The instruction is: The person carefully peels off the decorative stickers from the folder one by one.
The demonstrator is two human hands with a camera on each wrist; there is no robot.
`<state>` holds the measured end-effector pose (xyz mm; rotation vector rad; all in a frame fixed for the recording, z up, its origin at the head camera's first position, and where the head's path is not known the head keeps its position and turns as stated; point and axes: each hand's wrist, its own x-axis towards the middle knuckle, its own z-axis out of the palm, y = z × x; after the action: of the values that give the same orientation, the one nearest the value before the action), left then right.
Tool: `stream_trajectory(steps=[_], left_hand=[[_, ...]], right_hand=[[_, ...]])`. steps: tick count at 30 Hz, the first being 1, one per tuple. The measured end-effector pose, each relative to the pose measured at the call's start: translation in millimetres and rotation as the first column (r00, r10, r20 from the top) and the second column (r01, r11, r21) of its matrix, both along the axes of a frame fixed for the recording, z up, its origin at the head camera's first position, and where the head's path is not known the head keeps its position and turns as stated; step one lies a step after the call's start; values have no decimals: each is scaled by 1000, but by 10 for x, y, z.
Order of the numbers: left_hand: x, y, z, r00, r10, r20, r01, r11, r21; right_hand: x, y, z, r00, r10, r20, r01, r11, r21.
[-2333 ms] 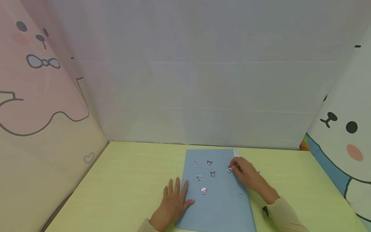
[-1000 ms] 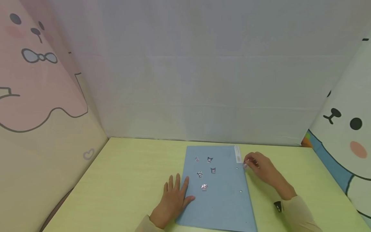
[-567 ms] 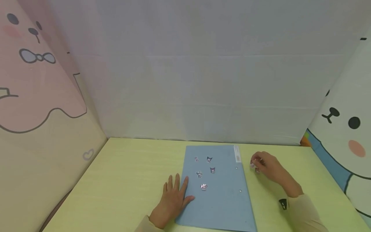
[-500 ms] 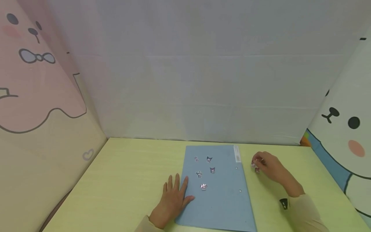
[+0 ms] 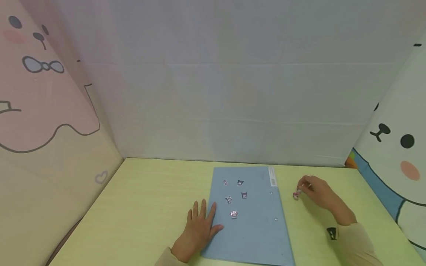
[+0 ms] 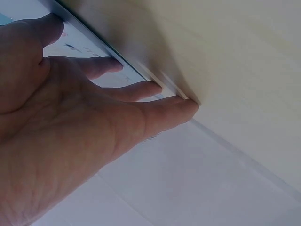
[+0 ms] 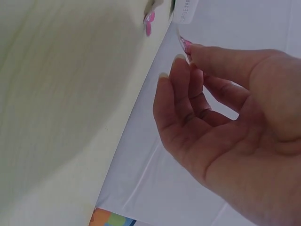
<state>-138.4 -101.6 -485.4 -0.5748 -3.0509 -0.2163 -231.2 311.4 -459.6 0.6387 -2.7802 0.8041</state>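
A blue folder (image 5: 253, 236) with a white barcode label (image 5: 272, 176) lies on the table. Several small cartoon stickers (image 5: 234, 214) are on its upper left part. My left hand (image 5: 198, 231) rests at the folder's left edge with spread fingers, its thumb over the blue surface. To the right of the folder, my right hand (image 5: 317, 192) pinches a small pink sticker (image 7: 186, 44) between thumb and forefinger, mostly hidden by the fingers in the head view. Just below those fingertips, another pink sticker (image 5: 295, 196) lies on the table.
Two small round shiny spots (image 5: 276, 219) sit along the folder's right side. A black piece (image 5: 331, 233) shows at my right cuff. A white curtain (image 5: 213, 111) stands behind the pale yellow table (image 5: 149, 199), with cartoon-printed cloth on both sides.
My right hand has moved right, from over the folder past its edge to the table beside the other pink sticker, with a sticker in its fingers. My left hand stays in place.
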Motion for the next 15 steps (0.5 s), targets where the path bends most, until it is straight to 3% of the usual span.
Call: stream_trajectory(steps=[15], left_hand=[[-4,0,16,1000,1,7,-1,1000,8]], right_hand=[[24,124,42,988,-58,142,49,996,69]])
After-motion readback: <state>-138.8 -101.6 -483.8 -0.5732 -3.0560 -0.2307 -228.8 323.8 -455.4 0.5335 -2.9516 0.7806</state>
